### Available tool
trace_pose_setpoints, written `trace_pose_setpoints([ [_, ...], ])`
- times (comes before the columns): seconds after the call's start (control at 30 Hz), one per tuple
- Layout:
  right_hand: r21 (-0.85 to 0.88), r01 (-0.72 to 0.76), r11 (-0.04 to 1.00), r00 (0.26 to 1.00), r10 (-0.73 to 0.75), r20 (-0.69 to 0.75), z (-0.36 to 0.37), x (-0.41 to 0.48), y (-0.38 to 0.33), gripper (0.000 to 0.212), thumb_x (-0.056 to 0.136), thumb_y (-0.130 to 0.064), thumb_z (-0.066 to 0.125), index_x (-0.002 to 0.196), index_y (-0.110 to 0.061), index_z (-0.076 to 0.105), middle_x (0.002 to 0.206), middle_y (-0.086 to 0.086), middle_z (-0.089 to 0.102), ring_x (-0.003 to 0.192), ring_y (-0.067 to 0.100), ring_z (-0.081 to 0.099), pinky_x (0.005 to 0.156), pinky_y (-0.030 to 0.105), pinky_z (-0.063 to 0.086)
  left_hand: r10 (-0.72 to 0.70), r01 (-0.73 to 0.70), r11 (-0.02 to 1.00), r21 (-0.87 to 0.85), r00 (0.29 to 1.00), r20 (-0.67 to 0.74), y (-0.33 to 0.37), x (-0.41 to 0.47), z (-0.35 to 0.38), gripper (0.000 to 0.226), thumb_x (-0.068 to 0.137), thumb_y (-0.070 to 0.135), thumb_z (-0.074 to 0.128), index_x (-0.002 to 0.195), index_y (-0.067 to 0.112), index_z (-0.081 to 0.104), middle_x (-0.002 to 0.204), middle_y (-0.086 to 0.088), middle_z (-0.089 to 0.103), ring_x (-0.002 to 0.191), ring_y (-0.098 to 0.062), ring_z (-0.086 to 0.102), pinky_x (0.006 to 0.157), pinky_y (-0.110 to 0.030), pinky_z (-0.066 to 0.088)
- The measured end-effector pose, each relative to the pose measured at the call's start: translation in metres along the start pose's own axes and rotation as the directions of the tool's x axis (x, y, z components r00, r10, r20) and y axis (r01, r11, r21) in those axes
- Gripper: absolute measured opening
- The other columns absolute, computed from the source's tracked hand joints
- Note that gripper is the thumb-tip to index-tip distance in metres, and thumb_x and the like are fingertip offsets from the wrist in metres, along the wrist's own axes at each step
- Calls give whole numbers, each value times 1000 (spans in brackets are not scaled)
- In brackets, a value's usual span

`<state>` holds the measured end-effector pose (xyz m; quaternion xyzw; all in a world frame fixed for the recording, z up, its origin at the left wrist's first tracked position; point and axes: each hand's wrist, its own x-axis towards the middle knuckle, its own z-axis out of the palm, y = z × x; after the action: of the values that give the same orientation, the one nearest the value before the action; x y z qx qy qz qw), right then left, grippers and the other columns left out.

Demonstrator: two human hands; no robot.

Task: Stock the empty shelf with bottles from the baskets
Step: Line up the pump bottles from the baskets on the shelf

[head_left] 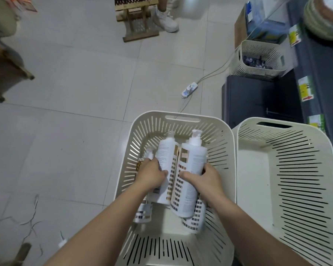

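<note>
In the slotted basket (pixel 181 114) on the floor the left grip (pixel 151 174) is closed around one white pump bottle (pixel 165 150) and the right grip (pixel 208 179) around the neighbour bottle (pixel 194 158), so lifting both together may let a smooth body slip

You have one view only, from the wide-angle camera on your head, tilted steeply down and forward. It hangs close above the slotted basket (pixel 216 120), which fills the near middle of the frame. The tiled floor (pixel 75 83) stretches to the far left, and the dark shelf unit (pixel 258 100) runs up the right edge, bowed by the lens
</note>
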<state>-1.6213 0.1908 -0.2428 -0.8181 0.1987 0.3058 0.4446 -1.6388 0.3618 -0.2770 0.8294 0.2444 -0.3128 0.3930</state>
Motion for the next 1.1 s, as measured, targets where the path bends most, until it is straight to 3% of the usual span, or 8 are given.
trace_pose_setpoints([
  [0.17, 183, 49, 982, 992, -69, 102, -13, -12, 4, 40, 69, -15, 83, 105, -23, 67, 102, -4, 76, 90, 12, 73, 85, 43, 60, 36, -25, 994, 102, 993, -111, 15, 24, 12, 62, 83, 40, 65, 136, 17, 43, 137, -9, 48, 129, -30, 40, 104, -45, 39],
  [0.33, 359, 6, 933, 979, -78, 187, -19, -14, 8, 49, 60, -22, 82, 106, -14, 67, 102, 5, 77, 96, 25, 73, 90, 52, 56, -41, 52, 991, 122, 995, -96, 24, 51, 11, 87, 52, 79, 61, 119, 23, 53, 116, -4, 64, 105, -28, 61, 86, -45, 54],
  [0.4, 424, -35, 905, 975, -62, 211, -20, -14, 10, 60, 54, -27, 81, 109, -9, 66, 104, 11, 76, 98, 31, 72, 89, 52, 55, -61, 68, 993, 98, 996, -70, 27, 51, 6, 76, 52, 69, 72, 110, 23, 55, 103, 0, 67, 90, -23, 65, 75, -36, 56],
  [0.53, 610, -112, 784, 974, -34, 223, -21, -17, 12, 46, 64, -14, 67, 109, -7, 64, 106, 19, 74, 99, 37, 70, 89, 54, 54, -67, 60, 990, -128, 997, -50, 29, 40, -4, 54, 62, 38, 85, 105, 20, 57, 91, 2, 68, 76, -16, 67, 65, -29, 55],
  [0.7, 725, -273, 633, 944, 32, 328, -19, -28, 5, 69, 59, -28, 80, 119, 0, 61, 107, 23, 71, 96, 39, 68, 87, 53, 54, -37, 46, 857, -513, 999, 27, 20, 18, -19, 48, 70, 16, 83, 111, 17, 58, 98, -7, 71, 86, -25, 71, 80, -46, 58],
  [0.8, 733, -272, 623, 941, 11, 339, -19, -40, -2, 107, 32, -43, 99, 124, -4, 59, 116, 25, 69, 104, 41, 68, 90, 56, 53, 12, 92, 723, -685, 989, 145, 20, 0, -35, 45, 75, 12, 78, 115, 11, 57, 97, -13, 74, 85, -30, 73, 78, -47, 58],
  [0.93, 755, -226, 615, 945, -50, 324, -25, -53, -12, 107, 31, -38, 100, 124, -2, 60, 112, 25, 70, 102, 42, 69, 87, 55, 54, 81, 159, 527, -835, 968, 236, 32, -18, -49, 37, 84, 6, 66, 118, 4, 54, 93, -15, 72, 83, -29, 69, 80, -46, 58],
  [1.1, 766, -115, 632, 970, -95, 224, -44, -75, -25, 100, 29, -35, 97, 117, -2, 63, 98, 22, 73, 82, 35, 72, 68, 44, 59, 175, 138, 578, -804, 941, 288, 59, -39, -65, 53, 70, 22, 74, 114, 0, 55, 83, -10, 71, 72, -25, 69, 65, -36, 59],
])
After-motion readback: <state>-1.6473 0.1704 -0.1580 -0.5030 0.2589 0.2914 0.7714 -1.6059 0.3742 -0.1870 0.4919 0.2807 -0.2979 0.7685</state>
